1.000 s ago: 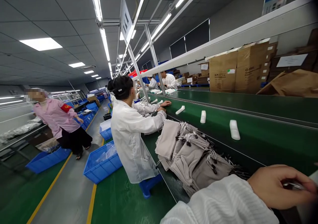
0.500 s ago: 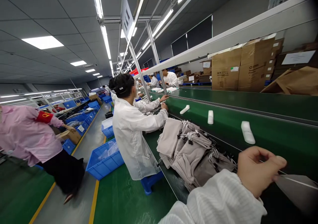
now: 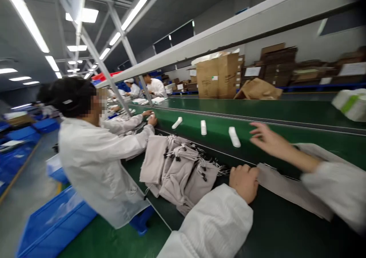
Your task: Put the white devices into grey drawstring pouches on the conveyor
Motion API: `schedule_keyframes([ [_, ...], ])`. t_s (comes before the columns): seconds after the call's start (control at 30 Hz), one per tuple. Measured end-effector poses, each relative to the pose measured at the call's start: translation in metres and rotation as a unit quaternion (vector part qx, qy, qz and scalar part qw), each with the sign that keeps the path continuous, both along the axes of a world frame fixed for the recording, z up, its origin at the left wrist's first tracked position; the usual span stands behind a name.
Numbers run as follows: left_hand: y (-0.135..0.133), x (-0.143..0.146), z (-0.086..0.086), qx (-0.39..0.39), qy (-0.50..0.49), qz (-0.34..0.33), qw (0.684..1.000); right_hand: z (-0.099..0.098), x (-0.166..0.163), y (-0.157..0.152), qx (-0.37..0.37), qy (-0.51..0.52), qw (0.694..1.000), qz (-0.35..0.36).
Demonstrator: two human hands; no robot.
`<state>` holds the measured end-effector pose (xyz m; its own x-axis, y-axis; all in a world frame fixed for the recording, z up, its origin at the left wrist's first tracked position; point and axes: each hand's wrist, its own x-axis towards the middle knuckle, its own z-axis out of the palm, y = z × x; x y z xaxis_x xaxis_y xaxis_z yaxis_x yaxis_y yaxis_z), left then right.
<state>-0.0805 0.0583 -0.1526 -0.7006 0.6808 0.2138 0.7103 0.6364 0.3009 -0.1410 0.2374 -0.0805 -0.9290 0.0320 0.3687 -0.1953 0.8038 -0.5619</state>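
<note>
My left hand (image 3: 244,183) is closed at the near end of a loose grey drawstring pouch (image 3: 291,187), its fingertips partly hidden. My right hand (image 3: 265,138) reaches over the green conveyor belt with fingers spread and nothing in them. Closest to those fingers lies a small white wrapped piece (image 3: 235,137). Two more, a middle white piece (image 3: 203,127) and a far white piece (image 3: 177,122), lie farther left on the belt. Beside my left hand is a heap of grey drawstring pouches (image 3: 180,170) with black cord stoppers. More grey cloth (image 3: 323,151) shows under my right forearm.
A co-worker in a white coat (image 3: 97,151) sits at my left, both hands at the belt. A blue crate (image 3: 57,223) stands on the floor behind them. A metal rail (image 3: 200,56) crosses above the belt (image 3: 183,107). Cardboard boxes (image 3: 217,75) stand beyond.
My view has swung right. My right hand has come into view, stretched over the belt. My left hand, earlier pinching a pouch's cord, is now lower beside the heap. The walking person in pink is out of view.
</note>
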Motion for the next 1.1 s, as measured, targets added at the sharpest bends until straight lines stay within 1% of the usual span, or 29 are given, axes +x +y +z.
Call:
schedule_keyframes([
  [0.03,-0.002,0.0,0.005,-0.001,0.004,-0.002,1.0,-0.004,-0.005,-0.002,0.024,-0.04,0.999,0.009],
  [0.1,-0.005,0.0,0.011,0.0,0.007,-0.011,1.0,-0.01,-0.025,-0.016,0.068,-0.11,0.991,0.016],
  [0.2,-0.007,0.001,0.017,0.012,0.004,-0.02,1.0,-0.021,-0.06,-0.032,0.1,-0.15,0.983,-0.033],
  [0.3,-0.006,-0.001,0.019,0.032,-0.003,-0.029,0.999,-0.034,-0.078,-0.025,0.12,-0.179,0.974,-0.068],
  [0.37,-0.005,-0.004,0.019,0.044,-0.01,-0.029,0.999,-0.042,-0.077,-0.013,0.125,-0.179,0.973,-0.076],
  [0.43,-0.004,-0.007,0.017,0.053,-0.018,-0.016,0.998,-0.047,-0.068,0.0,0.123,-0.167,0.975,-0.079],
  [0.57,-0.004,-0.01,0.013,0.063,-0.024,0.026,0.997,-0.046,-0.039,0.022,0.085,-0.123,0.987,-0.063],
  [0.67,-0.005,-0.01,0.013,0.065,-0.024,0.05,0.996,-0.039,-0.01,0.033,0.02,-0.079,0.995,-0.056],
  [0.73,-0.005,-0.009,0.015,0.069,-0.028,0.054,0.996,-0.033,0.012,0.035,-0.028,-0.06,0.996,-0.054],
  [0.77,-0.006,-0.009,0.016,0.073,-0.03,0.048,0.996,-0.03,0.023,0.034,-0.077,-0.053,0.995,-0.047],
  [0.8,-0.006,-0.009,0.018,0.078,-0.033,0.035,0.996,-0.027,0.035,0.031,-0.148,-0.045,0.987,-0.032],
  [0.83,-0.006,-0.009,0.02,0.084,-0.036,0.015,0.996,-0.024,0.046,0.027,-0.234,-0.035,0.971,-0.011],
  [0.87,-0.007,-0.009,0.022,0.092,-0.04,-0.009,0.995,-0.02,0.056,0.023,-0.327,-0.023,0.945,0.011],
  [0.9,-0.007,-0.008,0.024,0.101,-0.046,-0.033,0.993,-0.017,0.066,0.019,-0.411,-0.009,0.911,0.032],
  [0.93,-0.007,-0.008,0.027,0.111,-0.054,-0.057,0.991,-0.014,0.075,0.014,-0.474,0.004,0.879,0.046],
  [0.97,-0.007,-0.008,0.029,0.121,-0.063,-0.076,0.988,-0.011,0.082,0.011,-0.51,0.014,0.858,0.053],
  [1.0,-0.008,-0.008,0.031,0.131,-0.073,-0.092,0.984,-0.008,0.087,0.007,-0.531,0.024,0.845,0.056],
  [1.1,-0.008,-0.006,0.038,0.166,-0.11,-0.129,0.971,-0.002,0.097,0.002,-0.561,0.046,0.825,0.052],
])
